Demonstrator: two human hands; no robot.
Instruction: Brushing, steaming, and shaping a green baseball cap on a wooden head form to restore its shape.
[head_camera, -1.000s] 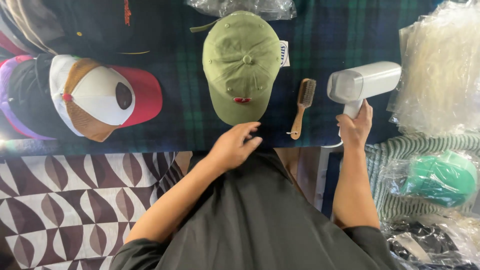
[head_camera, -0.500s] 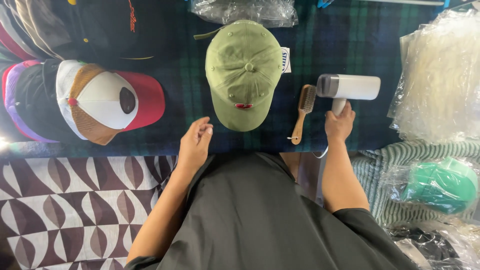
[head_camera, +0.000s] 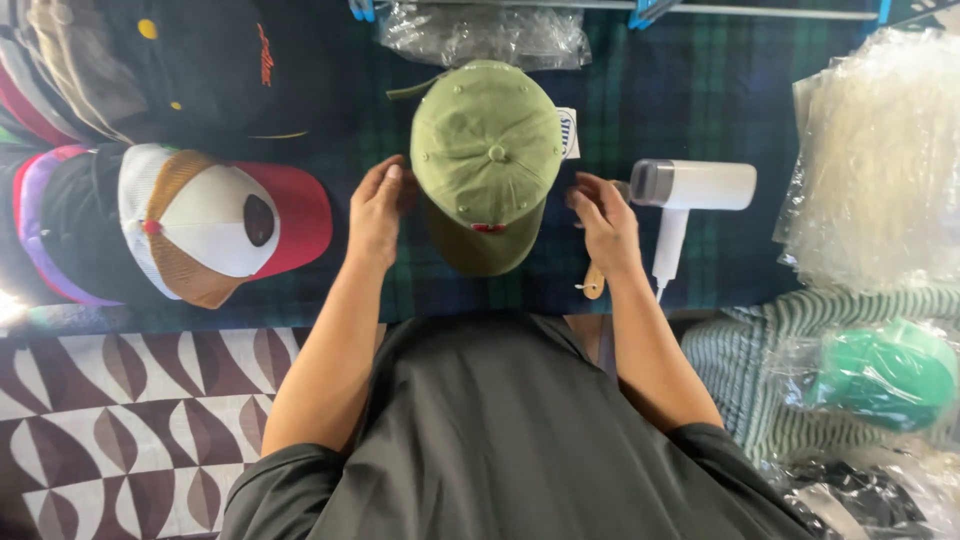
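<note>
Lying crown-up near the middle of the plaid cloth (head_camera: 700, 90), the olive green cap (head_camera: 487, 160) has its brim pointing toward the near edge, and the person's two hands flank it. The left hand (head_camera: 378, 205) sits at the cap's left side, fingers loosely curled and fingertips touching or just beside the crown's rim; it grips nothing that can be seen. The right hand (head_camera: 603, 220) is at the cap's right side, fingers bent and spread a little toward the crown, close to it but seemingly not quite in contact, and it too holds nothing. Under that hand a small wooden brush (head_camera: 593, 282) shows only its handle end, pointing to the near edge. Just right of the hand lies a white handheld steamer (head_camera: 693, 190), its head level and its handle running toward the near edge. At the far edge, behind the cap, rests a clear plastic bag (head_camera: 470, 35). Toward the left edge sits a white and red mesh cap (head_camera: 225, 225) with dark caps (head_camera: 200, 60) stacked beyond it. Along the right edge rises a pile of clear plastic bags (head_camera: 880, 150), and near the right near corner a green item in plastic (head_camera: 885, 370) lies on striped fabric
</note>
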